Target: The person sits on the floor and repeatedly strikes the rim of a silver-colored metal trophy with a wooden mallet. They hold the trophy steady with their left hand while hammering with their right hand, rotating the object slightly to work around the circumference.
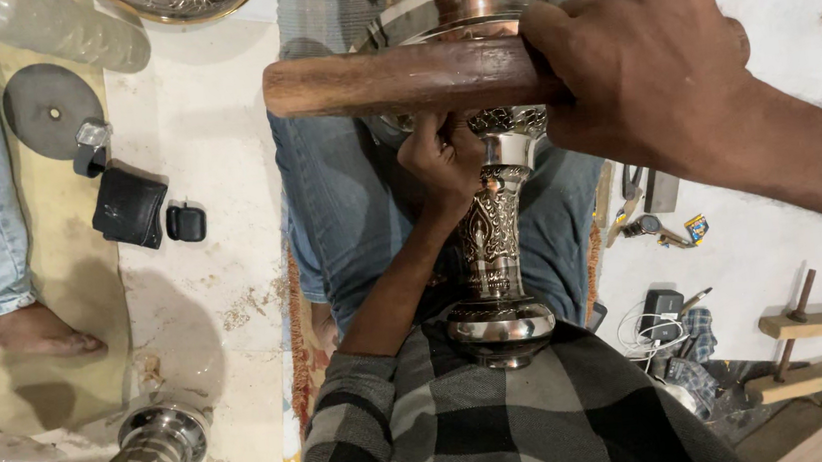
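An engraved metal vase [496, 253] lies along the person's lap, its round foot against the checked shirt [510, 422] and its wide mouth pointing away. The left hand [443, 163] is curled shut around the vase's narrow neck, just below the flared rim, fingers wrapped tight and the thumb side toward the camera. Directly above that hand, the right hand [646, 68] is closed in a full fist around a thick wooden mallet [396, 80], which lies crosswise over the vase's upper part, its free end sticking out to the left of both hands. Whether the wood touches the metal cannot be told.

Left of the left hand, on the pale floor [203, 161], lie a black pouch [129, 207] and a small black case [186, 222]. Beyond them another person's bare foot [24, 334] rests on a mat. Below the right forearm, small tools [657, 227] lie scattered.
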`<state>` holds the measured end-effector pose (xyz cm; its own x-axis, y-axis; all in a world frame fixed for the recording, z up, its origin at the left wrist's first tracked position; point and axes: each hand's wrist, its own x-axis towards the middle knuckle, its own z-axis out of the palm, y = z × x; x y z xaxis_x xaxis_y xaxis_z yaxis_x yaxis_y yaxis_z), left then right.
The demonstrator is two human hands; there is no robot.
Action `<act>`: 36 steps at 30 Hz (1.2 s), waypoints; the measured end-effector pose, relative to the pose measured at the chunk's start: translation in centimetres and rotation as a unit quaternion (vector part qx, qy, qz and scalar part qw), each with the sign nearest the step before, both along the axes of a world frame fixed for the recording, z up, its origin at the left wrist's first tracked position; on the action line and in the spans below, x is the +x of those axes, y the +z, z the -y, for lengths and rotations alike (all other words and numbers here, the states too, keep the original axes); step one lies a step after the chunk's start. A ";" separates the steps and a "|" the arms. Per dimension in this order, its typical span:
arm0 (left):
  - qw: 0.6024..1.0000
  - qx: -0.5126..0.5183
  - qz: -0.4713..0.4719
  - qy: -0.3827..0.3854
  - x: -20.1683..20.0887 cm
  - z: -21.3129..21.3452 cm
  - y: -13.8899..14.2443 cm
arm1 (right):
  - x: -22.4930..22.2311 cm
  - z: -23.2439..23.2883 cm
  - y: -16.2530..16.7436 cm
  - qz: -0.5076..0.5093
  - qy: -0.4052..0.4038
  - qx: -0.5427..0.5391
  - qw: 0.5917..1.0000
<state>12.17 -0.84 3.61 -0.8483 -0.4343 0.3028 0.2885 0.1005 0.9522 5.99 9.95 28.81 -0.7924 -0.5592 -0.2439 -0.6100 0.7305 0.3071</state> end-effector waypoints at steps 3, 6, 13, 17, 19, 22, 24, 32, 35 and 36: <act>1.000 -0.015 0.000 0.014 -0.3 -0.2 -0.5 | -0.1 0.9 0.3 0.033 -0.013 0.068 0.997; 1.000 -0.005 -0.002 0.000 -0.5 0.0 -0.5 | -0.5 1.8 1.1 0.072 -0.078 0.074 0.992; 0.994 0.017 -0.015 -0.111 -0.8 1.2 0.3 | -0.6 0.8 0.8 0.020 -0.064 0.072 0.995; 0.980 -0.107 0.024 -0.164 -2.2 2.3 0.3 | 0.8 -2.6 -1.6 0.072 -0.140 0.016 0.987; 0.966 -0.118 -0.047 -0.225 -3.6 3.2 0.3 | 1.7 -4.8 -3.4 0.060 -0.149 -0.126 0.979; 0.928 -0.187 -0.110 -0.302 -6.4 4.1 0.6 | 3.8 -7.2 -8.0 0.081 -0.266 -0.389 0.878; 0.899 -0.230 -0.146 -0.342 -7.6 4.7 1.3 | 6.4 -8.5 -11.5 0.118 -0.365 -0.518 0.764; 0.787 -0.289 -0.243 -0.488 -11.2 5.5 5.4 | 18.4 -9.7 -20.9 0.082 -0.521 -0.597 0.604; 0.730 -0.361 -0.238 -0.529 -12.3 4.8 6.4 | 20.3 -8.8 -21.7 -0.026 -0.446 -0.655 0.610; 0.720 -0.363 -0.232 -0.543 -12.4 4.7 6.6 | 20.5 -8.5 -21.9 -0.052 -0.446 -0.682 0.577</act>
